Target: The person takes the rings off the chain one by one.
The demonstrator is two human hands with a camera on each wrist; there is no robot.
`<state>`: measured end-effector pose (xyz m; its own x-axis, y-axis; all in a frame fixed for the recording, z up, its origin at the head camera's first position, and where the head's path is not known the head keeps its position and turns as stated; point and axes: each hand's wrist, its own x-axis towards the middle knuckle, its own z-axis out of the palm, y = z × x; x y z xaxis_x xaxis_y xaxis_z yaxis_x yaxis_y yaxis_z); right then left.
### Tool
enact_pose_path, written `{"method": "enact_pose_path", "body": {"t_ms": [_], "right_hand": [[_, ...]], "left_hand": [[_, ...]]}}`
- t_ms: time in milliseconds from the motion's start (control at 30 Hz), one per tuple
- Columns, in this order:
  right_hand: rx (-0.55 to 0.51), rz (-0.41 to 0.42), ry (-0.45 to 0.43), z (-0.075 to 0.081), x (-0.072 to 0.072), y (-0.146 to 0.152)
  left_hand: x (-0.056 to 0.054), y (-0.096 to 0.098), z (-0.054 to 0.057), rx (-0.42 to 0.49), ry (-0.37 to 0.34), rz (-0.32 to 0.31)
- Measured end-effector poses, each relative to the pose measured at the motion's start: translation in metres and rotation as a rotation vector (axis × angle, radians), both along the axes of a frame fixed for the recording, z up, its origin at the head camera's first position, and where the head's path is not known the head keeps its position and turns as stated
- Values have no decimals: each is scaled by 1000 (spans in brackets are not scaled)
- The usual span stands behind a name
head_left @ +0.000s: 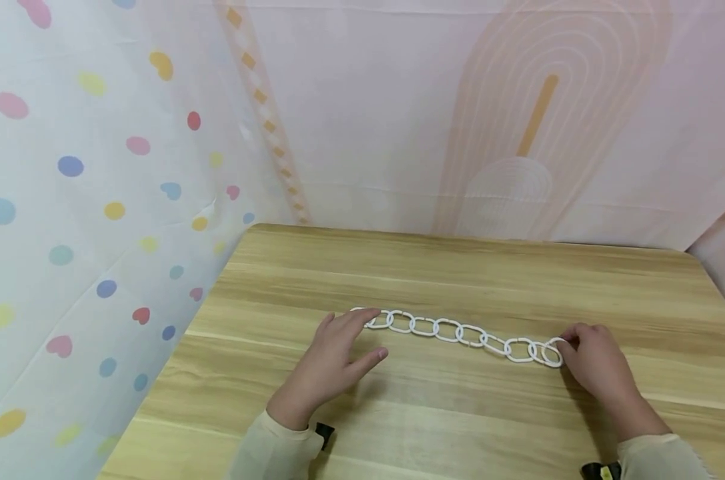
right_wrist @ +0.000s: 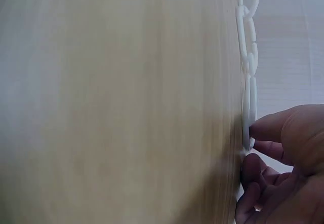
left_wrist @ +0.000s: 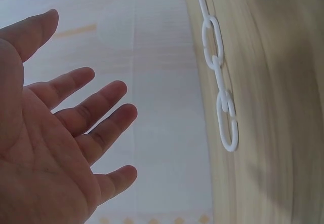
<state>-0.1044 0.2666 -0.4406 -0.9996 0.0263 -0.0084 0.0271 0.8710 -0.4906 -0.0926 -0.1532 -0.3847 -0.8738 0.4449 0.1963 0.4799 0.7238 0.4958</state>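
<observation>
A white plastic chain [head_left: 447, 330] of several oval links lies stretched across the wooden table, sloping slightly toward me at its right end. My right hand [head_left: 599, 363] pinches the end link between thumb and finger; the right wrist view shows the thumb and fingertips at that link [right_wrist: 246, 107]. Above the chain's left end hovers my left hand [head_left: 332, 357], its fingers spread and relaxed, hiding part of the end links in the head view. In the left wrist view the left palm [left_wrist: 45, 148] holds nothing, and the chain's free end link [left_wrist: 228, 127] lies apart from the fingers.
The wooden table [head_left: 458, 427] reaches back to a pale curtain [head_left: 374, 133] with arch patterns. On the left hangs a white cloth [head_left: 86, 220] with coloured dots and hearts. Dark wrist-camera parts [head_left: 324, 435] show under the sleeves.
</observation>
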Motion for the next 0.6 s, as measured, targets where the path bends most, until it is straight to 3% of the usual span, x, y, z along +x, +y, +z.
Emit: {"method": "enact_pose_path", "body": {"t_ms": [600], "right_hand": [[-3, -87, -26, -3, 4, -16]], "left_hand": [[-6, 16, 2, 62, 4, -32]]}}
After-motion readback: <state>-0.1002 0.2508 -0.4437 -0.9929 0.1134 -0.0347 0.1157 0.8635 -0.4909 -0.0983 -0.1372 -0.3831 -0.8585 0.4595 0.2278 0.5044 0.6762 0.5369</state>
